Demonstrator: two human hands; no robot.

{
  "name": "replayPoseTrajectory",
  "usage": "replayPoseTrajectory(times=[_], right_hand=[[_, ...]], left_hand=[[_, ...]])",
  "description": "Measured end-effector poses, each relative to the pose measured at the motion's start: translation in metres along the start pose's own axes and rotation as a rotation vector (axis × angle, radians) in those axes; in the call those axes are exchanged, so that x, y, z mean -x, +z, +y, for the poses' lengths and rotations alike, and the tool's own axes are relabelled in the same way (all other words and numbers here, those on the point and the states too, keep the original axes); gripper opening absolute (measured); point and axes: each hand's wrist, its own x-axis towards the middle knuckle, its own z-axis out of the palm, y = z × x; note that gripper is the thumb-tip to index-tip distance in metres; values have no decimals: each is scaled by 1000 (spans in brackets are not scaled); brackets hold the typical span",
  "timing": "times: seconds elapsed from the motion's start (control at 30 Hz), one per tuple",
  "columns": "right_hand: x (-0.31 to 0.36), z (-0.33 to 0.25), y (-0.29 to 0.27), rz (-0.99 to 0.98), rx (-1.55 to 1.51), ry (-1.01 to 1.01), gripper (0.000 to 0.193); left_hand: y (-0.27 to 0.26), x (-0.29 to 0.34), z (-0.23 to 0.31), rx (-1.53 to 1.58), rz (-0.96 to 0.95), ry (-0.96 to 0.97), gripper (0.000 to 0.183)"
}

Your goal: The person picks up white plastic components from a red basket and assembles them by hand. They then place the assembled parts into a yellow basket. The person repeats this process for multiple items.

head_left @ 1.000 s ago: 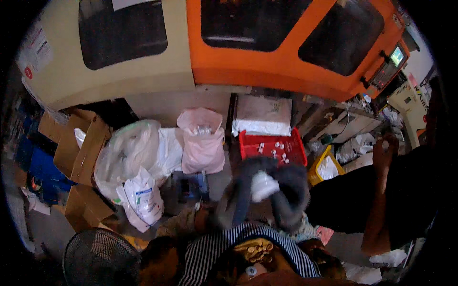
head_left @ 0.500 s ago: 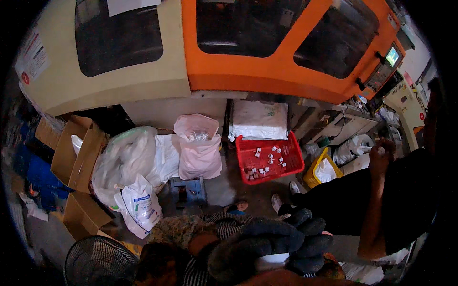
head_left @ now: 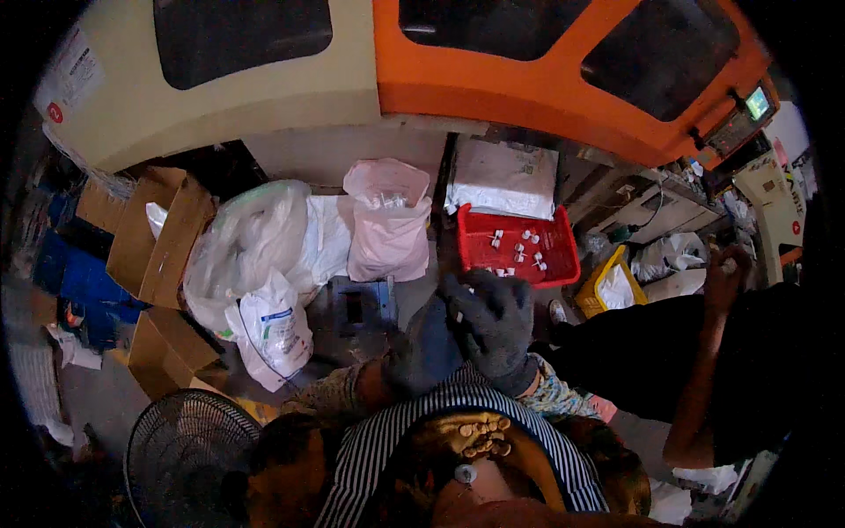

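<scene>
Both my hands wear dark grey gloves and meet in front of my striped apron [head_left: 352, 466]. The fingers of my right hand [head_left: 497, 330] are curled in toward the left. Tiny pale spots show between the hands, too small to name. My left hand [head_left: 427, 352] is against the right, dark and blurred, with its fingers hard to separate. Beyond them is a red plastic crate [head_left: 570, 264], holding several small white plastic parts [head_left: 519, 253]. My right hand covers a little of the crate's near left corner.
A pink sack [head_left: 387, 242], clear plastic bags [head_left: 242, 251] and cardboard boxes [head_left: 163, 255] stand left. A fan [head_left: 189, 458] is at lower left. Another person's arm [head_left: 704, 378] is at right, near a yellow basket [head_left: 588, 295]. An orange and cream machine [head_left: 493, 79] spans the back.
My hands have moved up and away from my body, from the lower edge toward the crate. The larger white piece seen under the gloves earlier no longer shows there. The view has tilted down.
</scene>
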Motion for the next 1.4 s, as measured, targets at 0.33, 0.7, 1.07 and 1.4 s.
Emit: replayPoseTrajectory(times=[0.33, 0.7, 1.07, 1.4], right_hand=[[22, 34, 4, -56, -337, 180, 33], [16, 21, 1, 75, -237, 249, 28], [18, 32, 27, 171, -557, 245, 30], [6, 5, 33, 232, -1360, 496, 67]], left_hand=[[-14, -22, 2, -534, 105, 81, 69], [-9, -25, 5, -390, 120, 49, 56], [-13, -17, -3, -656, 120, 190, 59], [-4, -30, 8, -691, 333, 314, 25]])
